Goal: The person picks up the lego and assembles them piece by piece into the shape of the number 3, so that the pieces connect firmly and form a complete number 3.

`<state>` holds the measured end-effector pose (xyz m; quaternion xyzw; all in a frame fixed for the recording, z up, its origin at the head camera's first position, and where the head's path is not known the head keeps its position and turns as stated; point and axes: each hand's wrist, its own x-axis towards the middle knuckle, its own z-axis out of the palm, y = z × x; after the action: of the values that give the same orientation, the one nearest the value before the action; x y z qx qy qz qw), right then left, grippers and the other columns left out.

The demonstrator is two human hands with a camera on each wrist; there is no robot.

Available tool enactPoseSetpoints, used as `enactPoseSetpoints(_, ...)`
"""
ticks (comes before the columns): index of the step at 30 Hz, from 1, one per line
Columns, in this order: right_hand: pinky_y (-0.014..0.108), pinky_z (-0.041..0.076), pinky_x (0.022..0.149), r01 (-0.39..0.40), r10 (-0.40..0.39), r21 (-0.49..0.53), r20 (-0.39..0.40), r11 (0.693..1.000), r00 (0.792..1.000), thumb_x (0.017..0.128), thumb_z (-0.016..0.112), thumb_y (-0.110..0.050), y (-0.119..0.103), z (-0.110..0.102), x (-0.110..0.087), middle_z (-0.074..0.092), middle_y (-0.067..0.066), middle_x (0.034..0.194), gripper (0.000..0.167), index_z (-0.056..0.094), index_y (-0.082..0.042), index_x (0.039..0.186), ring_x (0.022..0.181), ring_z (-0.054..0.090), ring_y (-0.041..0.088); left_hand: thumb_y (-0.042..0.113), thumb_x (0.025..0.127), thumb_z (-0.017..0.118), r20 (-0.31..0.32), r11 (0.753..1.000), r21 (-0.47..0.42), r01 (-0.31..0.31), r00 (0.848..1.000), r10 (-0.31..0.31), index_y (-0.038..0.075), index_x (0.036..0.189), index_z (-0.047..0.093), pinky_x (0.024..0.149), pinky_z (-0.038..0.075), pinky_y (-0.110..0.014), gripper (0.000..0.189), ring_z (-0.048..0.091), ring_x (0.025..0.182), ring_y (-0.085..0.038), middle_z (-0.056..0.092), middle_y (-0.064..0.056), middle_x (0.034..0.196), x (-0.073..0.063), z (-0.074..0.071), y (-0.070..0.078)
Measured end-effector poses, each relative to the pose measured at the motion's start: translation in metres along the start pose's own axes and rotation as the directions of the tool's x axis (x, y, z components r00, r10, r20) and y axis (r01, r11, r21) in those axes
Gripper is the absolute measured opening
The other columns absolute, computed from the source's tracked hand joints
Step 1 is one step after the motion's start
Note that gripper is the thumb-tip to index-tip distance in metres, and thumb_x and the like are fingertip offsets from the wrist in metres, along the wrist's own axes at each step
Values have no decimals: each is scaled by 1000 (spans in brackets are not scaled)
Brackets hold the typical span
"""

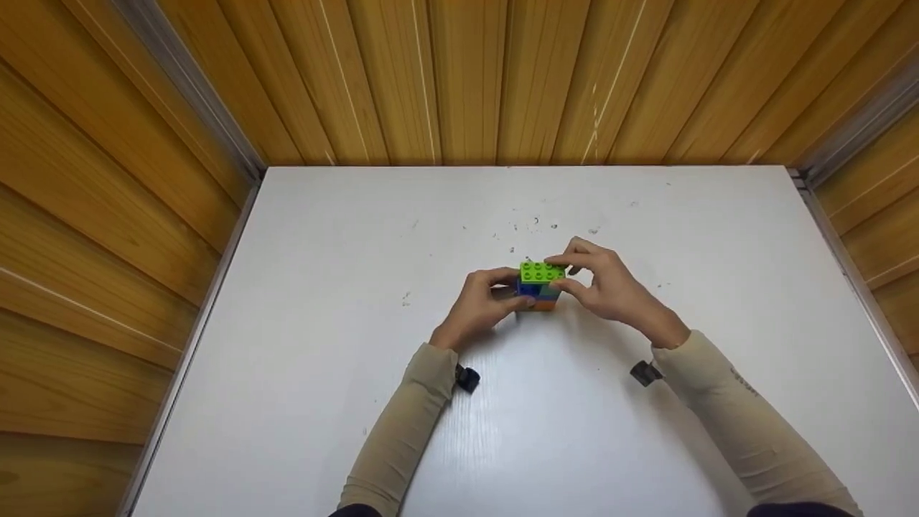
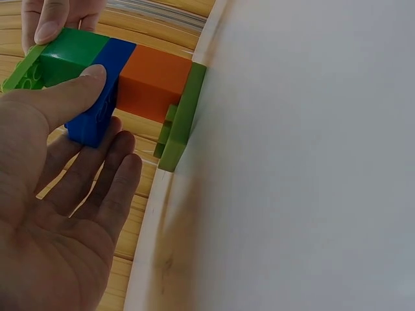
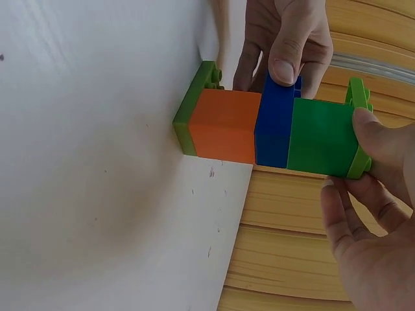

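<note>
A stack of building bricks stands upright on the white table. Its base is an olive-green plate, followed by an orange brick, a blue brick and a green brick. On top lies a lime-green studded plate. From the left, my left hand pinches the blue brick, which juts out toward it; the thumb lies on one side and the fingers are behind. My right hand grips the lime plate between thumb and fingers at its right end, the thumb overlapping the green brick's edge.
Wood-patterned panels wall in the table at the back and sides, with metal strips at the corners. Small dark marks dot the tabletop behind the stack. A small black camera sits at the left wrist and another device at the right.
</note>
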<state>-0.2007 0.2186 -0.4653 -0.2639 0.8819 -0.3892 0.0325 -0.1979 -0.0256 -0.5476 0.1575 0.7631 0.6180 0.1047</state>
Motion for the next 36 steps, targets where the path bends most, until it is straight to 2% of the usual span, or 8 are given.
enactPoseSetpoints(4, 30, 51, 76, 22, -22, -28, -5, 999, 1000, 95, 83, -14, -1, 0, -1, 66, 2, 103, 37, 77, -9, 131, 92, 61, 23, 13, 93, 86, 3, 1000, -3, 3, 1000, -3, 12, 133, 75, 99, 60, -24, 41, 74, 117, -16, 74, -6, 128, -1, 0, 1)
enactPoseSetpoints(6, 34, 49, 72, 37, -38, -35, -7, 999, 999, 95, 83, -15, -1, 0, 0, 66, 2, 102, 37, 77, -9, 131, 88, 57, 22, 14, 93, 86, -1, 1000, -1, 2, 1000, -2, 12, 133, 74, 98, 60, -24, 42, 75, 116, -15, 74, -7, 128, -2, -1, 1)
enactPoseSetpoints(12, 33, 46, 71, 44, -44, -23, -22, 999, 999, 94, 84, -16, 0, 0, -2, 65, 1, 100, 36, 78, -11, 130, 87, 57, 26, 15, 94, 85, -2, 1000, 23, -9, 1000, 9, 11, 133, 74, 99, 59, -22, 41, 74, 116, -12, 74, -6, 128, -1, -1, 3)
enactPoseSetpoints(15, 37, 48, 71, 50, -50, -12, -30, 999, 998, 95, 83, -15, 1, 2, -2, 65, 1, 100, 35, 79, -10, 129, 88, 58, 27, 15, 94, 85, 9, 999, 35, -33, 999, 32, 10, 134, 74, 101, 58, -22, 42, 72, 119, -12, 74, -6, 129, -1, -3, 2)
enactPoseSetpoints(24, 35, 52, 75, 57, -57, -5, -60, 998, 997, 95, 83, -14, 3, 6, -5, 67, 2, 106, 35, 78, -10, 130, 95, 61, 17, 12, 94, 84, 21, 994, 78, -77, 997, 75, 8, 132, 75, 106, 55, -23, 40, 70, 121, -15, 74, -6, 130, -1, -12, 3)
enactPoseSetpoints(30, 36, 54, 82, 87, -83, 28, -110, 996, 990, 94, 84, -14, 8, 12, -6, 69, 3, 109, 38, 77, -8, 131, 97, 65, 26, 11, 94, 84, 15, 994, 82, -69, 998, 68, 8, 130, 75, 105, 56, -24, 38, 71, 118, -16, 75, -7, 126, -2, -14, 3)
enactPoseSetpoints(36, 30, 58, 86, 116, -106, 50, -171, 992, 980, 92, 86, -13, 15, 16, -9, 74, 5, 123, 45, 73, -8, 135, 106, 68, 19, 13, 93, 85, 19, 995, 79, -63, 998, 62, 9, 130, 76, 105, 56, -23, 38, 71, 119, -12, 76, -4, 125, -2, -14, 4)
